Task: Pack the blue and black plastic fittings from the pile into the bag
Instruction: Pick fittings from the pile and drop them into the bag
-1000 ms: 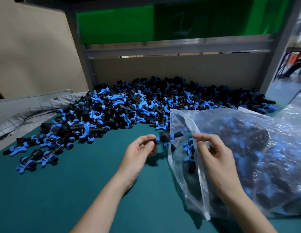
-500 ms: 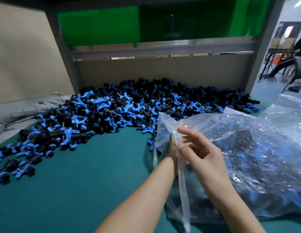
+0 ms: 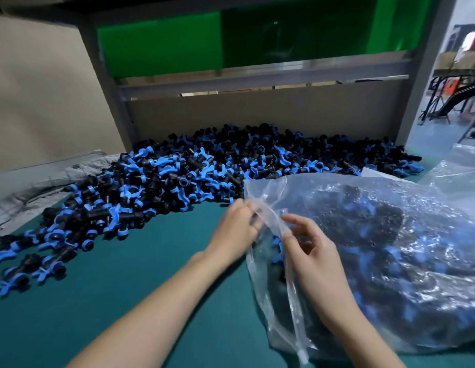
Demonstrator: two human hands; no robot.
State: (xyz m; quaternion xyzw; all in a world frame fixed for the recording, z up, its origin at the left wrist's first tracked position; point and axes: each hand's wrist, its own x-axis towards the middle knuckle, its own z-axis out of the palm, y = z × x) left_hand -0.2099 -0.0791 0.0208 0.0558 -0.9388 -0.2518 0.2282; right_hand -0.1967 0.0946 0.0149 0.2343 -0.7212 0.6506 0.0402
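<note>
R hand (image 3: 310, 251) is pinching the lip of the bag (image 3: 390, 235), lying w/ mouth just beside the fittings pile (image 3: 191, 181), L hand (image 3: 239, 227) is blurring at the rim (grip unclear), so I'd be holding that lip high & wide to stop pcs catching or spilling.

— Any writing to read here?
— None. The bag (image 3: 390, 235) is clear film, and I can make out no print on it.
— And the fittings (image 3: 178, 181) left of the bag?
— Plain blue and black. Any moulded marks are too small to tell.
— Anything behind the bag?
— The green panel (image 3: 162, 43) and the board (image 3: 257, 115) show no legible letters or numbers. Far behind the bag, to the right, there is a bright patch (image 3: 470, 41), too blurred to read.
</note>
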